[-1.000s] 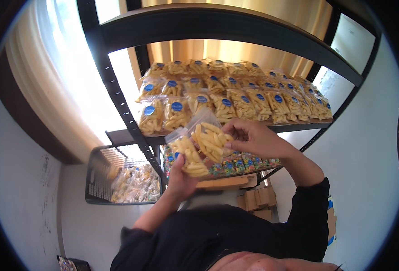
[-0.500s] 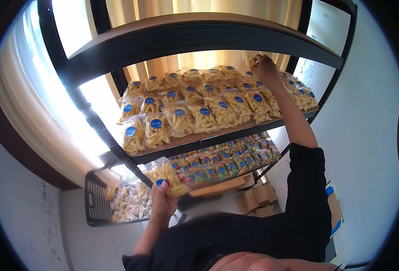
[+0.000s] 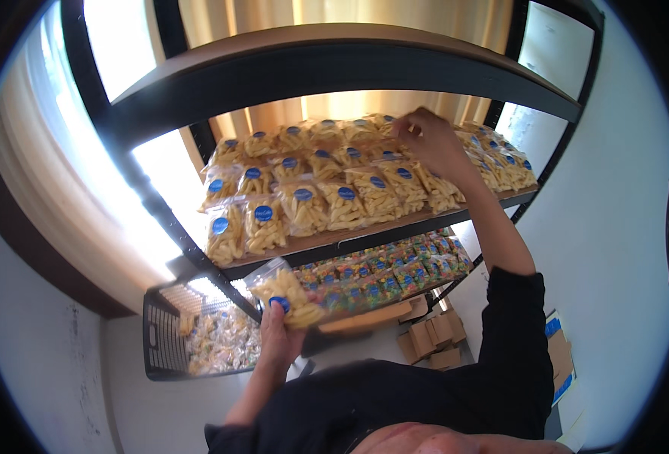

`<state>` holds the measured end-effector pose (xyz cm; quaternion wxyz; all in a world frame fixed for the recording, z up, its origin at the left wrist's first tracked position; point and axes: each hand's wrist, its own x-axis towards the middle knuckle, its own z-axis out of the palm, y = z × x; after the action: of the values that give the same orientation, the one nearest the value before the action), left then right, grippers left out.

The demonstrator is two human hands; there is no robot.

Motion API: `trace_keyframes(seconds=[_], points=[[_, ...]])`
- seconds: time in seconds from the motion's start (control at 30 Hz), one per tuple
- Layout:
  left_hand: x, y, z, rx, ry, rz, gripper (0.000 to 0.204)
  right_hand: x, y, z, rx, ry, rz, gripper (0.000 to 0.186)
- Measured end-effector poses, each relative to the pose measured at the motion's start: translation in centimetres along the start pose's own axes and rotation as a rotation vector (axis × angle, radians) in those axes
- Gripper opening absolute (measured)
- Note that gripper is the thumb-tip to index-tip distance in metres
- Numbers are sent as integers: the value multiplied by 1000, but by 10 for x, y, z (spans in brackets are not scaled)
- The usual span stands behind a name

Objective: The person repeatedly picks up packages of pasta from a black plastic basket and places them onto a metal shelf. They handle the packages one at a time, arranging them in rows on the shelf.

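My left hand [image 3: 277, 340] grips a clear bag of pale yellow finger-shaped snacks [image 3: 289, 296] with a round blue label. It is in front of the shelf's left part, below the shelf edge, thumb near the label. My right hand [image 3: 433, 144] is over the right half of the upper shelf, its fingers loosely curled with a gap at the thumb; I see nothing in it. Under and beside it, similar snack bags [image 3: 304, 206] stand in several rows on the shelf. The hand and forearm hide some of them.
A black shelf rack [image 3: 334, 68] has a board above the snack rows. Bags of multicoloured snacks [image 3: 383, 280] fill a lower shelf. A dark plastic crate [image 3: 152, 337] with small packets stands at lower left. Cardboard boxes [image 3: 433, 337] lie below; a white wall [image 3: 614, 250] bounds the right.
My right hand has come down and slightly left from the back of the shelf; the snack bag that was in its fingers is no longer there. My left hand still holds its bag, tilted slightly differently.
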<state>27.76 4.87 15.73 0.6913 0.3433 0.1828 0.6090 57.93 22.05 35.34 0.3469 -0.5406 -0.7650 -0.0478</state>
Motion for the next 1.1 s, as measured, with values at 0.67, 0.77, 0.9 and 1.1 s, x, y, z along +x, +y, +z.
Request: trace_keyframes(seconds=[0.67,0.77,0.9,1.1], points=[[16,23,26,345,-103,142,74,-56,-116,30,923,-721,7,36],[5,34,21,311,-149,170,74,-31,-92,22,884,-516,41,28],[-9,44,9,333,-146,152,63,7,-24,-5,583,-217,94,24],[-20,42,-6,337,-81,121,51,45,122,-16,271,246,248,24]])
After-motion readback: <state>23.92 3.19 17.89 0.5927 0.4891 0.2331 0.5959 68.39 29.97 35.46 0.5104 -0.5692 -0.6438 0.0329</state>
